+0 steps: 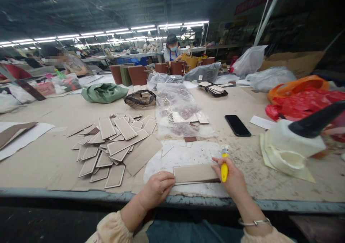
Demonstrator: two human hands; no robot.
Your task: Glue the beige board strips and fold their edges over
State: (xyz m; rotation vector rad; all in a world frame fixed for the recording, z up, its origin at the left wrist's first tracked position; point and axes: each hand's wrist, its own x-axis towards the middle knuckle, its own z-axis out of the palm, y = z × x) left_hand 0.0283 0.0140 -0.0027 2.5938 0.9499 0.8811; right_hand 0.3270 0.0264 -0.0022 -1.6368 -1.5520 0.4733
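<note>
Right now, both your hands are at work at the near edge of the broad beige-covered desk (54, 174), close in front of you. Your left hand (155, 189) is mostly closed, its fingers curled together and its fingertips gripping the left end of a flat beige rectangular panel with a pale border (192, 173). Your right hand (234, 176) is partly closed around a brush with a yellow handle (224, 172), while its fingers also reach the panel's right end; how firmly they press there you cannot tell, since the hand hides that corner.

The panel lies flat on a white, irregularly shaped sheet (156, 166), between your two hands. Its long axis runs left to right, nearly parallel to the desk's front edge, and its short ends face your hands. A darker edge shows beneath its right part. The brush is set crosswise to it: the rounded handle end points back toward you, and the metal collar points away across the desk.

To the left of the sheet is a loose heap of similar beige bordered panels (113, 149), turned many ways. Beyond your right hand lies a black smartphone (237, 125), with a white plastic container (296, 139) farther right.
</note>
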